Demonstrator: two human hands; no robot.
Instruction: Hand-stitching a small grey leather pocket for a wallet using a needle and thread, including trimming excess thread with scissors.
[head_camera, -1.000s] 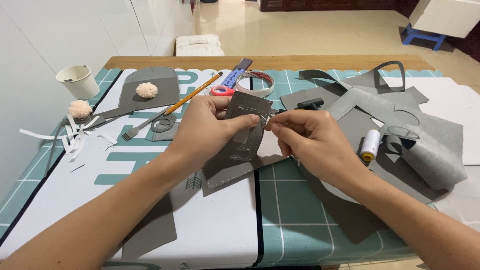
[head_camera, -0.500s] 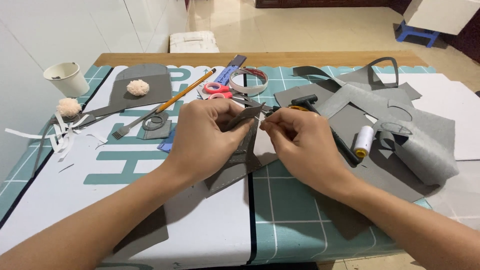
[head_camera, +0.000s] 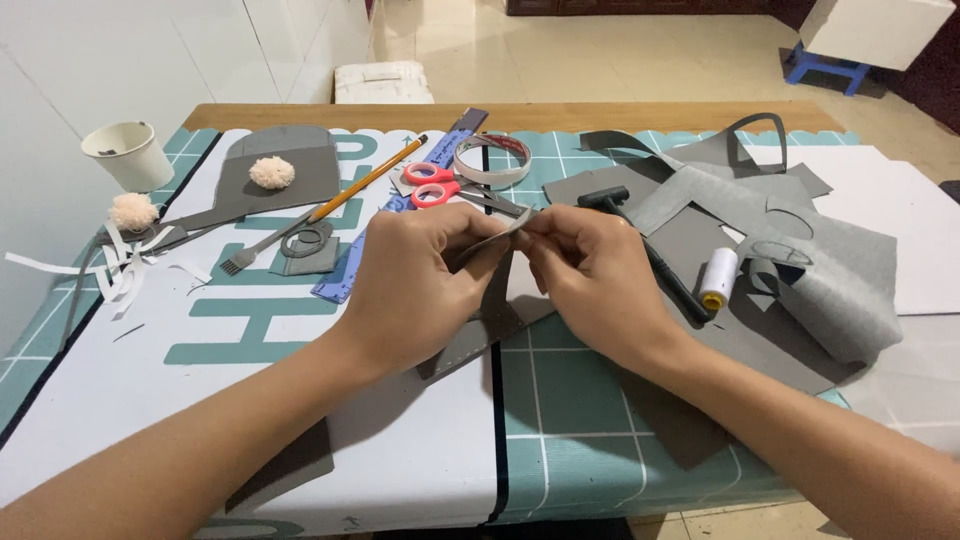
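Both of my hands meet above the table's middle and pinch a small grey felt piece (head_camera: 497, 243) between them. My left hand (head_camera: 425, 285) grips its left side, thumb and fingers curled around it. My right hand (head_camera: 590, 275) pinches the piece's right end with fingertips; whether it also holds a needle is too small to tell. A larger grey felt sheet (head_camera: 480, 330) lies under the hands on the table.
Pink-handled scissors (head_camera: 432, 184), a tape roll (head_camera: 492, 160), a blue ruler (head_camera: 350, 270), a pencil (head_camera: 365, 180) lie behind the hands. A thread spool (head_camera: 718, 278), black tool (head_camera: 650, 250) and grey felt pile (head_camera: 800, 260) sit right. A paper cup (head_camera: 127, 153), pom-poms (head_camera: 270, 172) and paper scraps (head_camera: 110, 265) sit left.
The hands have lifted and tilted the small felt piece so it is seen more edge-on, fingertips pressed closer together. The view shifted slightly forward.
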